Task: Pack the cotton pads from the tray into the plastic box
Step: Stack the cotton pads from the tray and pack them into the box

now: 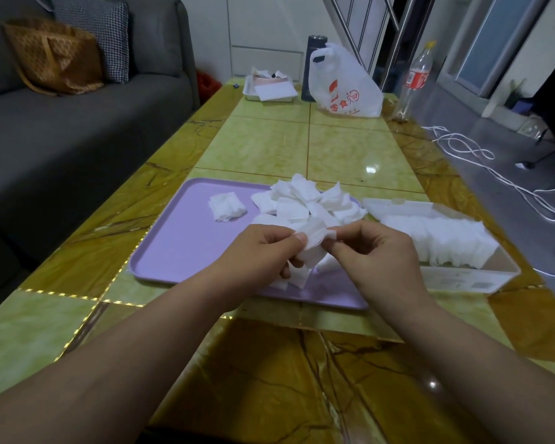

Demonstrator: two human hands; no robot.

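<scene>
Finding: your left hand and right hand both pinch one small bundle of cotton pads, held above the near right part of the tray. The bundle is ragged, with pads fanning out below your left fingers.

Recommendation: square the edges between both thumbs before carrying it over, or loose pads are likely to drop.

Orientation: the bundle's long axis appears to run left to right between your hands, though its exact tilt is unclear. The plastic box lies just beside the tray's right edge, its long axis running from far left to near right. The pads inside stand on edge in a row, with room at the near end. Turn the bundle so its faces sit across that axis.

A loose pile remains at the tray's far right corner.
</scene>
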